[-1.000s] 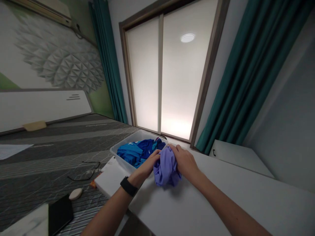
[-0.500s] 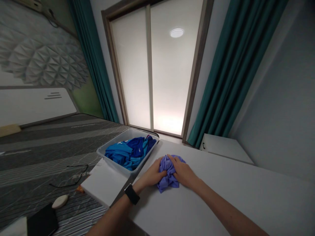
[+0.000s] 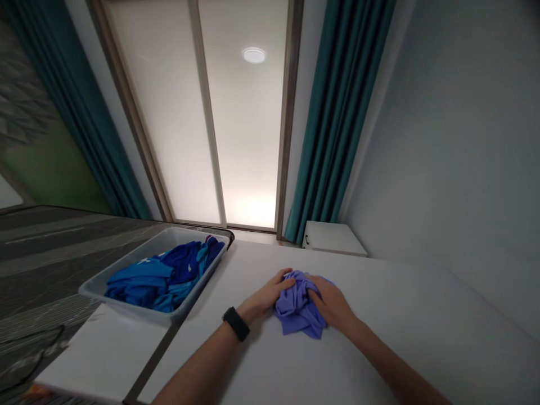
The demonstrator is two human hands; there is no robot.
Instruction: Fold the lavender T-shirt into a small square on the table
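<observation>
A crumpled purple cloth (image 3: 300, 309) lies bunched on the white tabletop (image 3: 261, 360), its lower edge spread toward me. My left hand (image 3: 270, 293), below a black watch (image 3: 236, 323), grips the bundle from the left with its thumb and fingers on the folds. From the other side my right hand (image 3: 334, 304) is closed on the cloth, its thumb pressed into the folds. Some fingertips are buried in the fabric. What kind of garment the cloth is, I cannot tell.
Left of my hands, a translucent plastic bin (image 3: 95, 287) holds blue clothes (image 3: 164, 275). It stands partly over a lower white board (image 3: 105, 349) beside a bed with a dark striped cover (image 3: 25, 247). A white cabinet (image 3: 333, 239) stands beyond the table, by teal curtains (image 3: 333, 124).
My view has turned to the right, so the bin and door sit further left. Both hands have shifted their hold on the purple cloth, and the left fingers now lie over its top.
</observation>
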